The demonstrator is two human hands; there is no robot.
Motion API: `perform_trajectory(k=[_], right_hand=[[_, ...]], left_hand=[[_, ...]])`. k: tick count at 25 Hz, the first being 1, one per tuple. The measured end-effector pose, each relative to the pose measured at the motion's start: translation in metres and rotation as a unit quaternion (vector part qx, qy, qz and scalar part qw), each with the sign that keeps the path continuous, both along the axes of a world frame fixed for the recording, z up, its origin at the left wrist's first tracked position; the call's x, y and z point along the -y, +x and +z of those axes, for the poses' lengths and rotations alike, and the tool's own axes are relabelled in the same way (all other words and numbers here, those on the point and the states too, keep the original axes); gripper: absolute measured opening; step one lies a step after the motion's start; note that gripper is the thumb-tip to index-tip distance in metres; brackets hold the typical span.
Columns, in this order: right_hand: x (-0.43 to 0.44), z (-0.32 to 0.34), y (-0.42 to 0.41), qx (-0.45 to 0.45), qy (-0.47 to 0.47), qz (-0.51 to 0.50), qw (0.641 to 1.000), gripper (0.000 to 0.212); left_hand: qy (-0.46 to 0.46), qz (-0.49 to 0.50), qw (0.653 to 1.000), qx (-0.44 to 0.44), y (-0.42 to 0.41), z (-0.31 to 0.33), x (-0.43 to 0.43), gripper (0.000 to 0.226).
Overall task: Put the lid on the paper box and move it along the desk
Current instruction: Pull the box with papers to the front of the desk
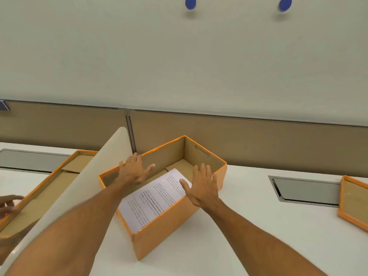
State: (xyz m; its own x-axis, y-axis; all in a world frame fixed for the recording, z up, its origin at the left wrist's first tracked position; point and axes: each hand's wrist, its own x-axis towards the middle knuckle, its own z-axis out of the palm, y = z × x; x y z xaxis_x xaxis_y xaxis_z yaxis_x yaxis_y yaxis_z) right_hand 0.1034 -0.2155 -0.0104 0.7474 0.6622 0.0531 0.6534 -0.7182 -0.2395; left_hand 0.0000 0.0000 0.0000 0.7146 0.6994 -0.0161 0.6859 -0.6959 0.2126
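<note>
both hands spread wide over the open paper box (171, 234), which sits slantwise on the white desk (249, 226). left hand (133, 170) fingers splayed, gripping nothing, above the far-left rim; right hand (203, 186) the same over the right rim. a printed sheet (153, 202) leans inside. an orange-edged lid (352, 204) lies off to the right, upturned.

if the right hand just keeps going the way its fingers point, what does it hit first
Probably the far right wall of the open paper box. The right hand hovers open over the box's right rim, fingers aimed forward and up the picture toward that wall. Height is unclear; held high enough, it may pass over toward the desk partition.
</note>
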Motion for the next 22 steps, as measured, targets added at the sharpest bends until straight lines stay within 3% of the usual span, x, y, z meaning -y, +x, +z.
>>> perform_trajectory(k=[3,7,15,17,19,22], right_hand=[[-0.008,-0.005,0.004,-0.02,0.0,-0.022,1.0,0.071],[-0.008,-0.005,0.012,-0.037,0.018,-0.011,0.999,0.062],[0.021,0.002,0.053,0.012,-0.079,0.073,0.994,0.05],[0.03,0.008,0.056,0.035,-0.096,0.07,0.992,0.047],[0.034,0.01,0.052,0.037,-0.086,0.037,0.995,0.06],[0.033,0.007,0.038,-0.069,0.001,-0.083,0.994,0.08]], left_hand=[[0.025,0.001,0.999,-0.029,0.003,-0.01,-0.01,0.086],[0.069,0.004,0.998,-0.007,0.009,-0.011,-0.005,0.079],[0.12,-0.016,0.992,-0.027,0.014,0.018,0.001,0.047],[0.098,-0.008,0.995,-0.034,0.013,0.02,0.001,0.046],[0.065,-0.003,0.997,-0.036,0.013,0.014,0.002,0.05],[-0.099,-0.003,0.995,-0.016,0.015,-0.001,0.0,0.053]])
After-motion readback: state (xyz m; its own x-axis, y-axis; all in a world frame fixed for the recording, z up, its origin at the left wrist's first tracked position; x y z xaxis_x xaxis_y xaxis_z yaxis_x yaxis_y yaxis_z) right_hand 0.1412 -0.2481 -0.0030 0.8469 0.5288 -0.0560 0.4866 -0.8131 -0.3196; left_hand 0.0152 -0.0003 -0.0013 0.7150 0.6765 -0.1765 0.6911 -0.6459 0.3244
